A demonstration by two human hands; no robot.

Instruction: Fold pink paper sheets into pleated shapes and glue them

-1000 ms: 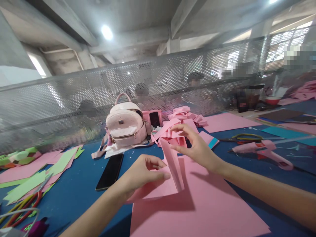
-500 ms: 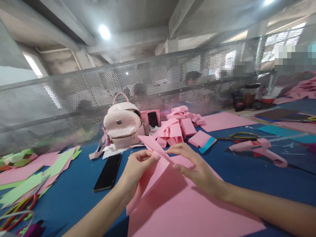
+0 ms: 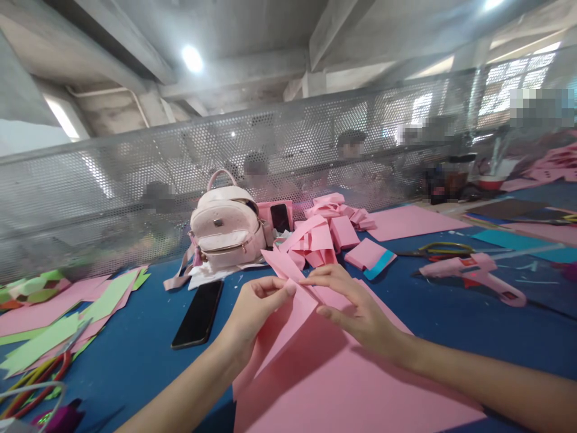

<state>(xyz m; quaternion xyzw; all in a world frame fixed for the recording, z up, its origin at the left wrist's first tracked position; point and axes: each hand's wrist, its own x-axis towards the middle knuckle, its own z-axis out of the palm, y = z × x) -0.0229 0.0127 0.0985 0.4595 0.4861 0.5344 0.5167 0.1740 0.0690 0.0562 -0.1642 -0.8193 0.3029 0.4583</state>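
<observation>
Folded pink paper [image 3: 288, 325] is raised off the table between my hands. My left hand [image 3: 259, 307] pinches its upper edge between thumb and bent fingers. My right hand [image 3: 356, 307] grips the same paper from the other side, fingers along the fold and thumb lower on it. A narrow folded end [image 3: 276, 262] sticks out beyond the fingertips. Beneath lies a large pink sheet [image 3: 360, 388], shaded by the hands. Just beyond them is a pile of folded pink strips [image 3: 320, 237], with a pink piece with a blue band [image 3: 370, 257] beside it.
A black phone [image 3: 198, 316] and a pale pink backpack [image 3: 228, 225] are left of centre. On the right lie a pink glue gun [image 3: 473, 273] and scissors [image 3: 444, 248]. Red-handled scissors [image 3: 40, 385] and green paper [image 3: 108, 297] occupy the left. A perforated metal screen [image 3: 279, 144] stands behind.
The folded pink paper and both hands have shifted slightly to the right. My left fingertips are a little closer to the right ones. Both hands keep their hold.
</observation>
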